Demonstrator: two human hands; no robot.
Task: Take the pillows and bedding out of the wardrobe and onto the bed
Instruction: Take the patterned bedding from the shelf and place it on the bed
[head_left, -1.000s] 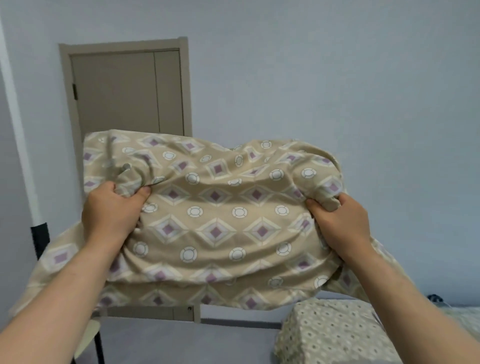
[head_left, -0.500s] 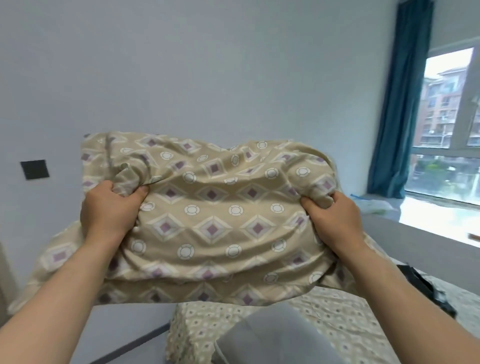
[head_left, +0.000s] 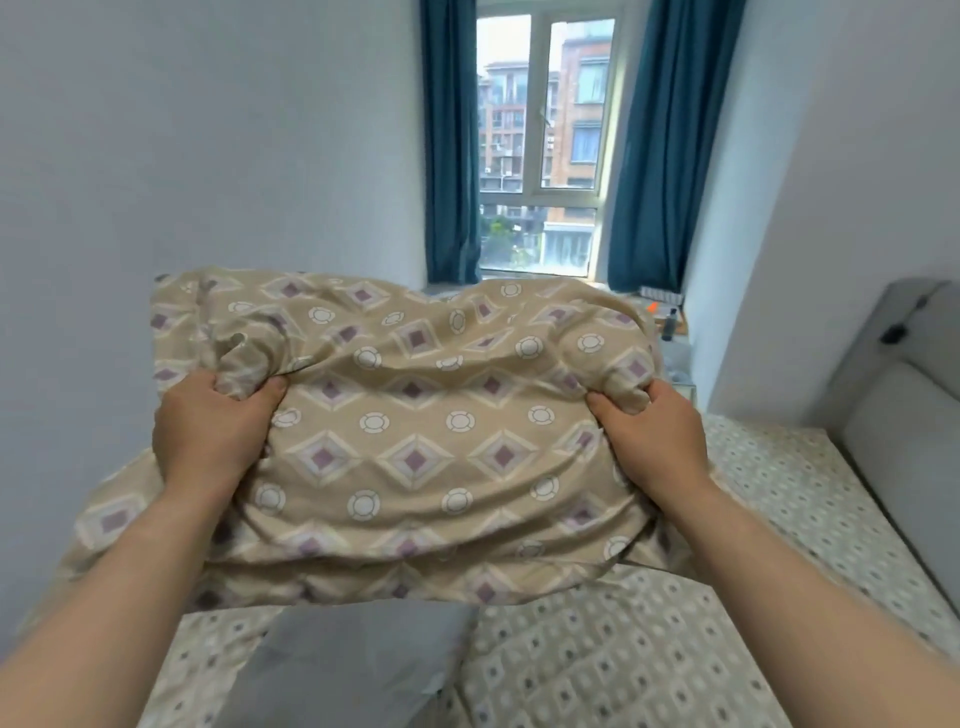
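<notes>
Head camera looks down over the bed (head_left: 779, 499). A tan pillow (head_left: 415, 431) with purple diamonds is up in the air above it. It is out of the wardrobe but not on the bed yet. A grey pillow (head_left: 353, 660) lies on the bed, just under the tan one and close to the person. So I think one thing is put down and this one is nearly there. The wardrobe is not in the picture, so I cannot tell how much is left inside it.

The left hand (head_left: 208, 436) grips the left side of the tan pillow. Its fingers are curled tight and bunch up the cloth, with the thumb on the near side. The right hand (head_left: 654, 441) grips the right side the same way. The tan pillow sits between the two hands, held out in front. Its loose edges hang down below the wrists. As far as I can see, it does not touch the dotted sheet. The grey headboard (head_left: 909, 415) is off to the right, and the window (head_left: 540, 130) is at the far end.
</notes>
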